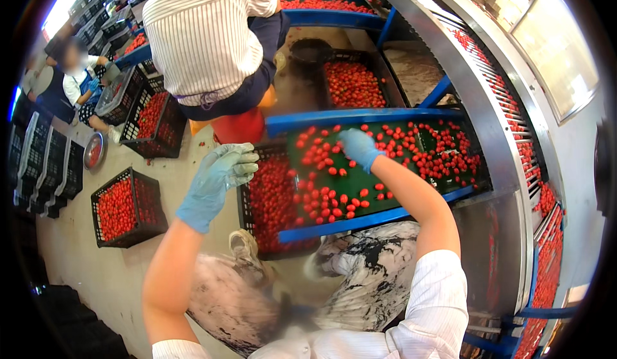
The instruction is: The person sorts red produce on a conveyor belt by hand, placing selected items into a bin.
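Small red cherry tomatoes [337,197] lie scattered over a green sorting chute [359,180] with blue side rails. My right hand [359,148], in a blue glove, is over the chute among the tomatoes, palm down; its fingertips are blurred, and whether it grips any is hidden. My left hand [221,180], gloved too, is raised left of the chute, fingers bent and close together; what lies inside them cannot be made out. Below the chute's lower end, a black plastic crate [245,204] full of tomatoes stands on the floor between my feet.
A metal roller conveyor [501,98] carries tomatoes along the right. A person in a striped shirt [207,41] sits ahead, beside another blue-railed chute [328,19]. Filled crates [127,207] stand on the floor at left, near a metal bowl [94,150] and stacked crates [48,161]. Another person [79,82] sits farther back.
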Demonstrator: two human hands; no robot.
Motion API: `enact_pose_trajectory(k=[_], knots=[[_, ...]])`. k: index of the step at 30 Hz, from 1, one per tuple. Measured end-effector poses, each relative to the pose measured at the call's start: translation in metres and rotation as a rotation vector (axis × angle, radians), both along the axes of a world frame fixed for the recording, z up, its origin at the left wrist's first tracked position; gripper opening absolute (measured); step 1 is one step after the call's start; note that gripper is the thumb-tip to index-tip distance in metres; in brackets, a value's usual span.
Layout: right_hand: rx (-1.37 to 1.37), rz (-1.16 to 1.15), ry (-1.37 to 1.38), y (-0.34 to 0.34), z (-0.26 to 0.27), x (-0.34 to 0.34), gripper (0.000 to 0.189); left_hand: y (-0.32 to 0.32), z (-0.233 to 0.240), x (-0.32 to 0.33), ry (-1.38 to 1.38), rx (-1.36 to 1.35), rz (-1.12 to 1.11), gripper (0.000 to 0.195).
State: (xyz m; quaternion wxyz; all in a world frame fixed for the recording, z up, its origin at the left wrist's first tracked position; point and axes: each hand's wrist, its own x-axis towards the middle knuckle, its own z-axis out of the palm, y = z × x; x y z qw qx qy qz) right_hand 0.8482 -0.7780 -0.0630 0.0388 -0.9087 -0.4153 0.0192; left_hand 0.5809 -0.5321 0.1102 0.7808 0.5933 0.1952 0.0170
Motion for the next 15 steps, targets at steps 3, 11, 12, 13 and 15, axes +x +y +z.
enact_pose_trajectory(k=[3,11,12,13,15], knots=[[-0.091,-0.141,0.056,-0.011,-0.012,0.025,0.014,0.001,-0.003,0.006,0.033,0.007,-0.026,0.032],[0.076,-0.124,0.184,-0.011,-0.018,0.027,0.014,-0.004,-0.022,0.013,0.043,-0.096,-0.037,0.037],[0.194,-0.108,0.183,-0.008,-0.014,0.026,0.013,-0.009,-0.023,0.016,0.057,-0.103,-0.01,0.039],[0.365,-0.171,0.647,0.012,0.011,0.002,0.014,-0.011,-0.025,0.012,0.088,-0.103,0.043,0.042],[0.585,-0.204,1.234,0.05,0.104,-0.073,0.028,-0.018,-0.028,0.007,0.164,-0.195,0.112,0.046]])
